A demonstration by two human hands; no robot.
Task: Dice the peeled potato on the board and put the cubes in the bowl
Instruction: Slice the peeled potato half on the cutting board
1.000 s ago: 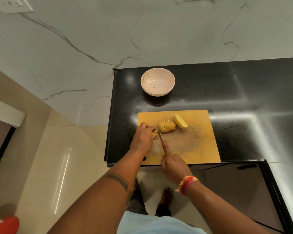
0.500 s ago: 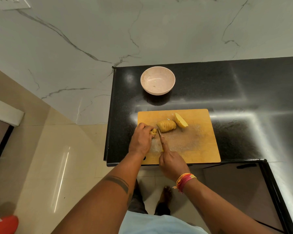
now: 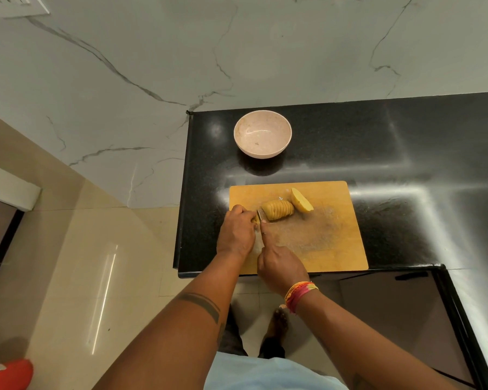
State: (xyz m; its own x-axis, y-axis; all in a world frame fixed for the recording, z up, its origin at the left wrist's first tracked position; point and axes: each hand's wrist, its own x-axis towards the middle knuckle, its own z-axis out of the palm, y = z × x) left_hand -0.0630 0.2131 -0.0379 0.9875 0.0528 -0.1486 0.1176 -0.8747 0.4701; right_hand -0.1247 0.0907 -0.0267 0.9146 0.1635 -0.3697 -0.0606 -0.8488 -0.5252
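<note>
One potato half is sliced, the other half uncut, the bowl empty — left hand pinches the end piece, right hand grips the knife.

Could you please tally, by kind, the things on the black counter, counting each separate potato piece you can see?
Bowl: 1
Board: 1
Knife: 1
Potato pieces: 3, namely a sliced half, an uncut half and the end under the left hand
Total: 6
</note>
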